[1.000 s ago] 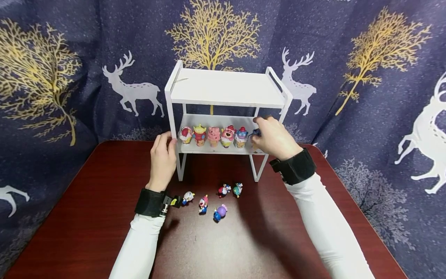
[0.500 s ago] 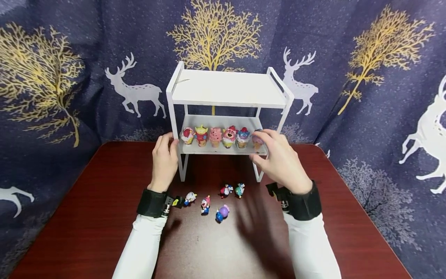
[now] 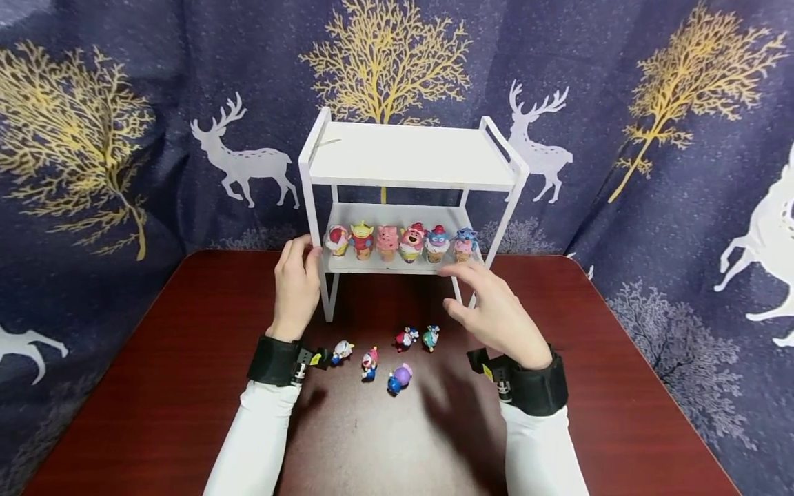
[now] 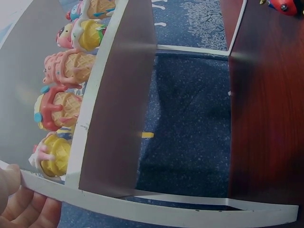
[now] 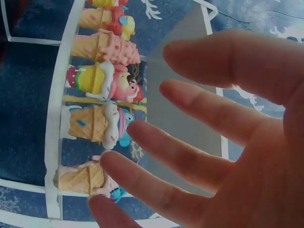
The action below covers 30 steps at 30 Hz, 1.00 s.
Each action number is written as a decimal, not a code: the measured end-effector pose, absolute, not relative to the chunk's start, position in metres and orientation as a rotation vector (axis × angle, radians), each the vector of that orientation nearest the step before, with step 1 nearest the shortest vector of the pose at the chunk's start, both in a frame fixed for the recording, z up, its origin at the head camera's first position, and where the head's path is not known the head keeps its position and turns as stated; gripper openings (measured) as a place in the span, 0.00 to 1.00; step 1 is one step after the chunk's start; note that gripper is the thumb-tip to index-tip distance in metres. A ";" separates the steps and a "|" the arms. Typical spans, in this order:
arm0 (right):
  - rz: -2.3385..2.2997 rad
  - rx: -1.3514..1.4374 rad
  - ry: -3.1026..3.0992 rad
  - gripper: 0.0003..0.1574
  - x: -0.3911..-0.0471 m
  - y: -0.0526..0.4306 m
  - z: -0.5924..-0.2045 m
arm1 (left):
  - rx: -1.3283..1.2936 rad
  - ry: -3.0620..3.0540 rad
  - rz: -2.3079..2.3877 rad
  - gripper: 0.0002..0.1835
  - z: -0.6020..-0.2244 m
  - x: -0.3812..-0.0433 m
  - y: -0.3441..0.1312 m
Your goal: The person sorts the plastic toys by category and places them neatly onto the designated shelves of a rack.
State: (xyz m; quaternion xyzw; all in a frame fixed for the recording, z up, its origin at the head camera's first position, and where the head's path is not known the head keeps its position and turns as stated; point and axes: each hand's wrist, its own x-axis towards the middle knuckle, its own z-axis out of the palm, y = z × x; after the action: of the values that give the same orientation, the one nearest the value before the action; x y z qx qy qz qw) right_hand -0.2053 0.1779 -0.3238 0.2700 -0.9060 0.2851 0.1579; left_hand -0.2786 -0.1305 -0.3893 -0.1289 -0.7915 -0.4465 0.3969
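A white two-tier rack (image 3: 409, 155) stands on the table. Along its lower shelf runs a row of several ice-cream-cone figurines, from a red-and-white one (image 3: 337, 241) at the left to a blue-eared one on pink (image 3: 465, 244) at the right. My left hand (image 3: 296, 286) grips the rack's left post, thumb on the near side and fingers behind it in the left wrist view. In front of the shelf's right end my right hand (image 3: 496, 313) holds nothing, its fingers spread and apart from the figurines. Its palm and fingers fill much of the right wrist view.
Several small figurines lie on the dark red table (image 3: 236, 331) in front of the rack, among them a blue-and-purple one (image 3: 400, 377) nearest me and a green one (image 3: 431, 337) farther right. Behind the table hangs a blue cloth (image 3: 248, 69) with deer and trees.
My right hand has let go of the blue-eared figurine at the shelf's right end and drawn back down toward me. The left hand keeps its grip on the post.
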 end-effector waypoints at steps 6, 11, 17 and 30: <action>0.758 0.813 -2.658 0.25 -0.204 0.159 -0.327 | -0.311 -2.006 -1.141 0.11 -0.389 -0.277 -0.134; 0.700 0.887 -2.730 0.23 -0.209 0.138 -0.341 | -0.303 -2.021 -1.141 0.12 -0.391 -0.277 -0.135; 0.679 0.931 -2.809 0.18 -0.226 0.115 -0.369 | -0.307 -2.019 -1.141 0.11 -0.391 -0.278 -0.134; 0.629 0.908 -3.111 0.19 -0.248 0.073 -0.428 | -0.330 -2.014 -1.139 0.11 -0.392 -0.279 -0.132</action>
State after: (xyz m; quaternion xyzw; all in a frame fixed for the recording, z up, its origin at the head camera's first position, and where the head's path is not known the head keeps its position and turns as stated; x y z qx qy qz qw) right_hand -0.2477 0.0725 -0.4279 0.2741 -0.9394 0.1899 -0.0796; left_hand -0.2792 -0.1316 -0.3916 -0.1298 -0.7930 -0.4485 0.3914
